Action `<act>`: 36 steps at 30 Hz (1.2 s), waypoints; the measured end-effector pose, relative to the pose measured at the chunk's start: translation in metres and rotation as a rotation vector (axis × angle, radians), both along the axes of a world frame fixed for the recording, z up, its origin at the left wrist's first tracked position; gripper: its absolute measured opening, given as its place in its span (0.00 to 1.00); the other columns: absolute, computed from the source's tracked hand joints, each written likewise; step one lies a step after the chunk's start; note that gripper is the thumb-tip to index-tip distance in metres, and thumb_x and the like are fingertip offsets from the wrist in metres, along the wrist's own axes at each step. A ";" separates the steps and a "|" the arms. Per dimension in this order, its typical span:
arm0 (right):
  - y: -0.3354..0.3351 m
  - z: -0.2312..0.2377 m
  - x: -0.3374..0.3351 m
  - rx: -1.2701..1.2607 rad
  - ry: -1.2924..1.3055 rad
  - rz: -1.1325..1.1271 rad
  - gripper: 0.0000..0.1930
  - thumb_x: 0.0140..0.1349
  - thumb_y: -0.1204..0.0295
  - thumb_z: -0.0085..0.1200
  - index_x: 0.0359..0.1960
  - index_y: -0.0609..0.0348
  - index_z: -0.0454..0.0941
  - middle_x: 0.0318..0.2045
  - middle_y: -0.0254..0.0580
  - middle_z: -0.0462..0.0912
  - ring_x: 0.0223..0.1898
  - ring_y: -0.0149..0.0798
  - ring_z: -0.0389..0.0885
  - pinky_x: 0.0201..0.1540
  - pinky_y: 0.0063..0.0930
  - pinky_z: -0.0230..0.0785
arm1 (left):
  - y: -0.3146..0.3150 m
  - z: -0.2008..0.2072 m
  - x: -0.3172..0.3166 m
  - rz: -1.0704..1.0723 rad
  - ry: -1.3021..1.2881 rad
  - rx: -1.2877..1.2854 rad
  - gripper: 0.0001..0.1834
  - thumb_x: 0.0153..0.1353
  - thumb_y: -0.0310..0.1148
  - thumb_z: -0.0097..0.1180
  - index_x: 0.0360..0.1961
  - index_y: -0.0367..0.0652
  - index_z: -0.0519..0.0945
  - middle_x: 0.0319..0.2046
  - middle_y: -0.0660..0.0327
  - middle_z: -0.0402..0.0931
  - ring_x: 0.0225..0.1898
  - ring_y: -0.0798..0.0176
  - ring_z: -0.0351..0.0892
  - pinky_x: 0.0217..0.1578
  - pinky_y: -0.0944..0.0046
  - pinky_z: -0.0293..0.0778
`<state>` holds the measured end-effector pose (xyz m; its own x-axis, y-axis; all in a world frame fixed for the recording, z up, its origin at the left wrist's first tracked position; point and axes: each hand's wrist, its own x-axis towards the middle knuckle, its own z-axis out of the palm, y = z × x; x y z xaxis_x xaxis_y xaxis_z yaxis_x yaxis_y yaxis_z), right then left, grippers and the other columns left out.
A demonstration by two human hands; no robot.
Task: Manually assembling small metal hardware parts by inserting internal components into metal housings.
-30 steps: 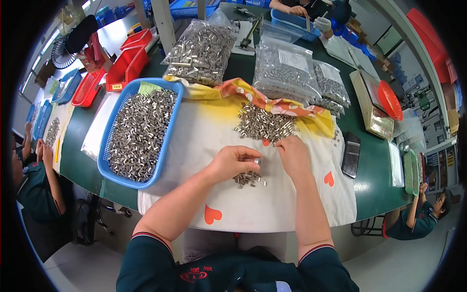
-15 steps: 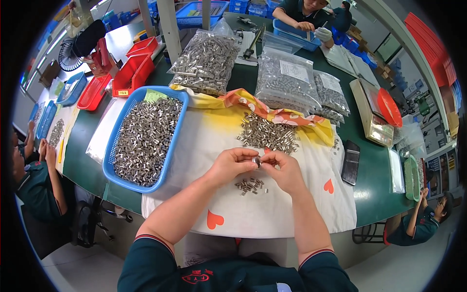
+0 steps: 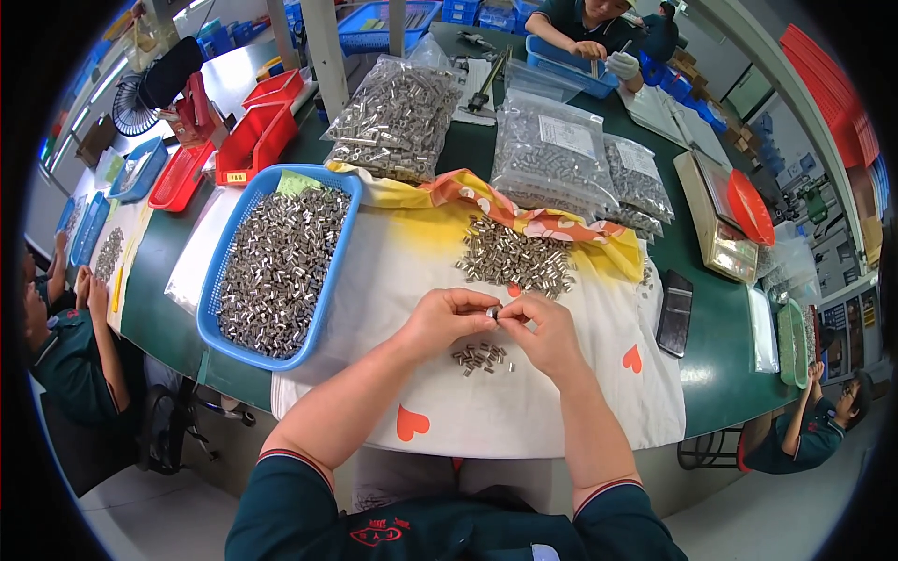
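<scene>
My left hand point(image 3: 447, 320) and my right hand point(image 3: 537, 327) meet over a white cloth point(image 3: 355, 383) with red hearts. Between their closed fingertips is a small shiny metal sleeve point(image 3: 492, 312), partly covered by the fingers. Just below the hands lies a small pile of short metal sleeves point(image 3: 479, 357), one of them a little apart at its right. A larger heap of the same sleeves point(image 3: 514, 257) spreads beyond my fingers, against the folded yellow and orange edge point(image 3: 599, 245) of the cloth.
Left of the cloth stands a blue basket point(image 3: 208, 323) full of metal sleeves. Filled plastic bags point(image 3: 393, 117) line the back. A black phone point(image 3: 674, 313) and a scale point(image 3: 716, 215) with a red tray are at the right. Co-workers sit on several sides.
The fingertips of my right hand have closed in on the sleeve and moved slightly left and down. The piles look unchanged.
</scene>
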<state>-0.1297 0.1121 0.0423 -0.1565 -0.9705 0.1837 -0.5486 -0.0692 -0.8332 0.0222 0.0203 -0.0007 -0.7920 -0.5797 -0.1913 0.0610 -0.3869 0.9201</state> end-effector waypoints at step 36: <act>-0.009 -0.015 -0.040 0.123 0.045 -0.367 0.05 0.49 0.76 0.55 0.29 0.62 0.77 0.23 0.34 0.76 0.25 0.27 0.72 0.30 0.20 0.65 | 0.005 0.014 -0.001 -0.196 -0.136 -0.045 0.14 0.50 0.25 0.59 0.40 0.35 0.77 0.29 0.65 0.76 0.29 0.77 0.73 0.31 0.76 0.71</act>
